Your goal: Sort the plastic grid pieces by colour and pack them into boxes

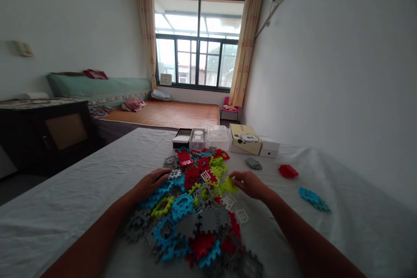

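A big heap of interlocking plastic tiles (195,200) in red, blue, yellow-green, grey and white lies on the white sheet in front of me. My left hand (150,183) rests palm down on the heap's left side, fingers curled over a white and a blue tile. At the heap's right edge my right hand (250,183) pinches a yellow-green tile (230,185) with its fingertips.
Loose tiles lie apart to the right: a grey tile (253,163), a red tile (288,171) and a blue tile (314,199). Several boxes (245,139) and a clear tub (217,134) stand behind the heap. The white wall runs close on the right.
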`<state>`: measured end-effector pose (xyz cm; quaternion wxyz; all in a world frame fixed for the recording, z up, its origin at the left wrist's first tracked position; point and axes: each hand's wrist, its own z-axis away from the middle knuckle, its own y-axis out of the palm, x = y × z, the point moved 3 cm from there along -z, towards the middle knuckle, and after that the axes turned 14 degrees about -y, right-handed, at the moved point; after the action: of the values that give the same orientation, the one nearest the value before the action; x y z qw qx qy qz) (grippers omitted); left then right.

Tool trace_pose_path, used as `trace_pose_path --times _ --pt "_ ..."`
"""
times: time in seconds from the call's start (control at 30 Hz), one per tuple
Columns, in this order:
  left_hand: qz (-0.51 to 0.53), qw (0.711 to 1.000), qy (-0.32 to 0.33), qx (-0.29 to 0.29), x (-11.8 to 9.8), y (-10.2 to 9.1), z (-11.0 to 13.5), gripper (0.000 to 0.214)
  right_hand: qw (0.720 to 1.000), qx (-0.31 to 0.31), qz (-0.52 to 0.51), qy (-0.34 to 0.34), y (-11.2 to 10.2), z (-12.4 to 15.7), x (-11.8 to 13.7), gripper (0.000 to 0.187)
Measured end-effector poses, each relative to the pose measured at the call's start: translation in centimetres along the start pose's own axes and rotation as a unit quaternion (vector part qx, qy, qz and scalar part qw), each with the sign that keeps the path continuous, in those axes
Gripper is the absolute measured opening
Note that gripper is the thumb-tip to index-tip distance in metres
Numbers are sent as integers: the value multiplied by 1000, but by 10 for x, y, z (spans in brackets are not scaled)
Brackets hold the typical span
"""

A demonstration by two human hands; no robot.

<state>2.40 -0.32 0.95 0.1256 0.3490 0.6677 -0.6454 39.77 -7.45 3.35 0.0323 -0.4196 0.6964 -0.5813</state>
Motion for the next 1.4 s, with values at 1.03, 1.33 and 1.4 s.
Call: trace_pose_path --times 1.03,1.33,1.4 --pt "-35 999 7 0 8 4 -10 60 932 -91 -88 339 -92 223 -61 44" --pt "-39 999 19 -10 12 4 -12 55 958 -25 234 166 -101 228 -115 47" --pt "-43 999 18 -9 13 4 -12 54 956 6 246 157 -103 233 -133 47"
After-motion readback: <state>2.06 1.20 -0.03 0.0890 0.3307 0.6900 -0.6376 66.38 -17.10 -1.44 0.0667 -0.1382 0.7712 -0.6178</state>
